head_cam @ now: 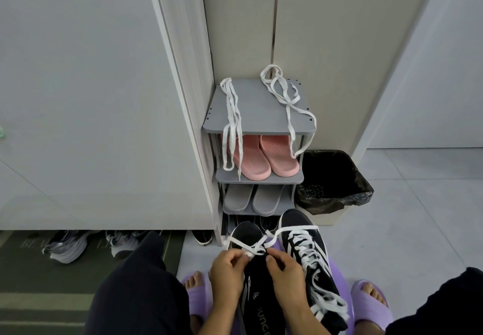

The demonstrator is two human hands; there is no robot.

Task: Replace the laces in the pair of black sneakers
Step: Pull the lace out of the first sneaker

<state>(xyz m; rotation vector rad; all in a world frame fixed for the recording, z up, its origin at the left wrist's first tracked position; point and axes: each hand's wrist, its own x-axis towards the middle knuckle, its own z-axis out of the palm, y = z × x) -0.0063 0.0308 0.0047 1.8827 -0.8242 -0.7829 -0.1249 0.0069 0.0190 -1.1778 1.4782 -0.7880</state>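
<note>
Two black sneakers lie in front of me on a purple stool (337,279). The right sneaker (311,261) is laced with a white lace up its front. The left sneaker (257,293) has a white lace (264,240) crossing its lowest eyelets near the toe. My left hand (228,273) pinches one strand of that lace, and my right hand (286,273) pinches the other strand. Two loose white laces lie on top of the grey shoe rack (251,115): one lace on the left (231,123), one lace on the right (287,99), both hanging over its front edge.
The rack holds pink slippers (261,159) and grey slippers (253,198). A bin with a black bag (332,180) stands to its right. Grey sneakers (70,246) sit under the white cabinet at left. My feet wear purple slippers (371,300) on the tiled floor.
</note>
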